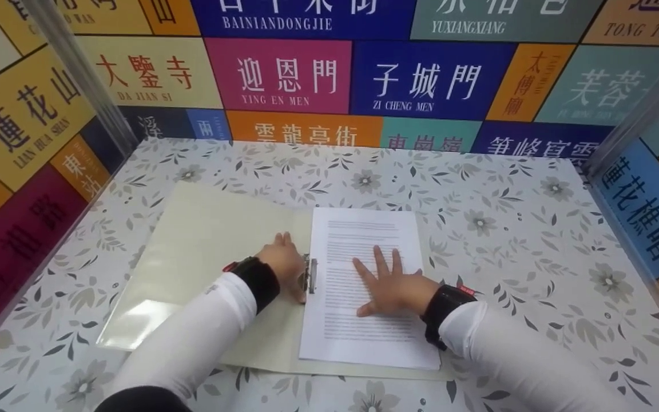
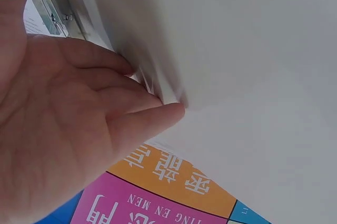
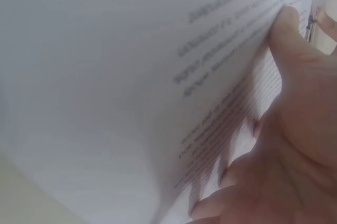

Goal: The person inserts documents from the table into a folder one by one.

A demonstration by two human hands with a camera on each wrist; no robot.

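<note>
A cream folder (image 1: pixel 209 229) lies spread flat on the table. On its right side is a stack of printed paper (image 1: pixel 364 337), its left edge under a metal clip (image 1: pixel 312 276) at the spine. My left hand (image 1: pixel 282 264) rests on the inner left cover beside the clip, fingers extended away from me, thumb close to the clip's lower end. The left wrist view shows those fingers (image 2: pixel 152 121) touching the smooth cover, with part of the clip behind the hand. With fingers spread, my right hand (image 1: pixel 395 289) presses on the printed page; in the right wrist view its thumb (image 3: pixel 289 29) touches the text.
The folder sits on a table with a floral cover (image 1: pixel 512 274). A wall of coloured panels with printed characters (image 1: pixel 289 77) stands behind, and similar panels line both sides. Clear upright strips (image 1: pixel 86 74) stand at the back corners. A glossy pocket (image 1: pixel 141 323) shows on the left cover.
</note>
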